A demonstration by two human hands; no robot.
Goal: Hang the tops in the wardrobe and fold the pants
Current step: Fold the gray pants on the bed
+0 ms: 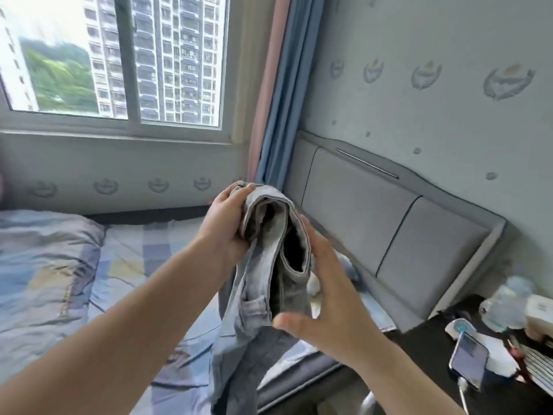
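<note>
1. The jeans are held in the air over the bed, between both hands, near the headboard.
2. The left hand grips the waistband end from the left, fingers curled over the top edge; judged to bear the weight.
3. The right hand lies against the right side with fingers extended and thumb under the fold, apparently steadying the cloth.
4. The long axis runs near vertical: open waistband uppermost, facing the camera; legs hang downward toward the bed edge.
5. Folding is judged not yet complete.
</note>
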